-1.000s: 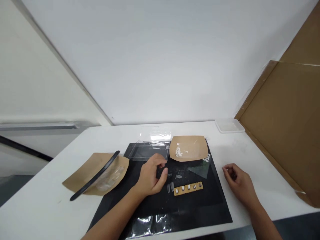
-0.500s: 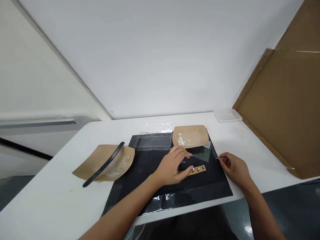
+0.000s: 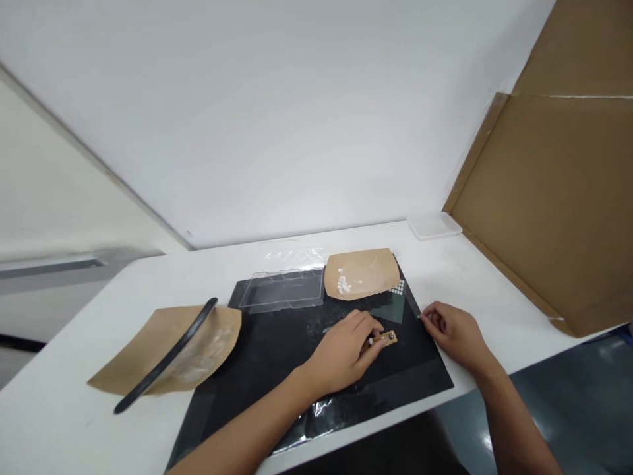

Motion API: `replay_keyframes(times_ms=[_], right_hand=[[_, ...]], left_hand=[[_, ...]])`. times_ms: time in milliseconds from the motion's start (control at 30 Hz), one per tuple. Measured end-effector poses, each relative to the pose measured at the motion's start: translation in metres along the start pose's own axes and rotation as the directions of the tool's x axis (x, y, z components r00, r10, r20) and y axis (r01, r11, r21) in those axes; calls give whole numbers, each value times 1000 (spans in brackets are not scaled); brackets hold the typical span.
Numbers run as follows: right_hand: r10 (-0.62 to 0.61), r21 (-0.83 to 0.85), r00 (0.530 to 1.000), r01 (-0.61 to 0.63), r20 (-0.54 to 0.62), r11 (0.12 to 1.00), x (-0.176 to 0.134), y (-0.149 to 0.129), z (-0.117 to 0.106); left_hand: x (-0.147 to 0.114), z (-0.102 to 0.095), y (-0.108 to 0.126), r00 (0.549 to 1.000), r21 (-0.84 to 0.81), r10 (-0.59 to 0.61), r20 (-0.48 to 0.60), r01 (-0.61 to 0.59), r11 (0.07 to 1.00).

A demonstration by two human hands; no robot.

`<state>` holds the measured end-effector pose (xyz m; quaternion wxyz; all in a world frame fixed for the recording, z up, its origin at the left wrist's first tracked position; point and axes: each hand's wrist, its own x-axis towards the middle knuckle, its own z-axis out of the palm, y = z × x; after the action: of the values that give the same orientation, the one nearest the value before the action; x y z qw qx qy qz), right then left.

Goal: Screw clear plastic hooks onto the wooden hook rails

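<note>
My left hand (image 3: 346,346) rests on the black mat with thumb and fingers closed on a short tan strip (image 3: 390,338). Small dark and white bits sit on the strip, and the fingers cover part of it. At the mat's right edge, my right hand (image 3: 452,332) pinches a tiny pale thing (image 3: 419,316), too small to name. Between the hands and the brown paper packet lies a dark green sheet (image 3: 390,309) with rows of white dots (image 3: 398,287). A small clear sliver (image 3: 327,329) lies by the left hand's fingers.
A brown paper packet (image 3: 366,264) with white bits lies on the mat (image 3: 262,369), beside a clear plastic tray (image 3: 281,290). At left, a black bar (image 3: 165,359) crosses another brown packet (image 3: 143,336). A shallow white tray (image 3: 435,225) stands near the cardboard wall (image 3: 544,198).
My left hand has gone from lying spread beside the tan strip to closing on it. My right hand keeps its pinch. The whole view has shifted and tilted slightly.
</note>
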<state>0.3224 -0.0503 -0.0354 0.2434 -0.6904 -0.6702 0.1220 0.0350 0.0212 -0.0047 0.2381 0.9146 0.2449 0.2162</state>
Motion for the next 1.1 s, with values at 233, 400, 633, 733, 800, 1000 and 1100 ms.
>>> replay_keyframes(times_ms=[233, 400, 633, 733, 800, 1000, 1100], right_hand=[[-10, -67, 1000, 10, 4, 998, 2, -2, -2], [-125, -48, 983, 132, 134, 990, 9, -4, -26], [-404, -104, 879, 440, 254, 892, 46, -56, -66], [-477, -169, 838, 527, 267, 833, 65, -78, -73], [-513, -193, 824, 559, 242, 806, 73, -87, -72], [-605, 21, 732, 632, 312, 775, 65, -93, -44], [-600, 47, 728, 622, 331, 782, 58, -88, -33]], left_hand=[[-5, 9, -4, 997, 8, 46, -67, -45, 999], [-7, 16, -7, 991, 7, 58, -124, -57, 998], [-7, 18, -7, 988, 3, 48, -144, -48, 999], [-6, 18, -8, 988, -8, 54, -147, -56, 998], [-6, 19, -9, 987, -7, 58, -153, -60, 998], [-9, 21, -10, 983, 0, 55, -177, -55, 998], [-10, 22, -9, 980, 12, 39, -196, -38, 999]])
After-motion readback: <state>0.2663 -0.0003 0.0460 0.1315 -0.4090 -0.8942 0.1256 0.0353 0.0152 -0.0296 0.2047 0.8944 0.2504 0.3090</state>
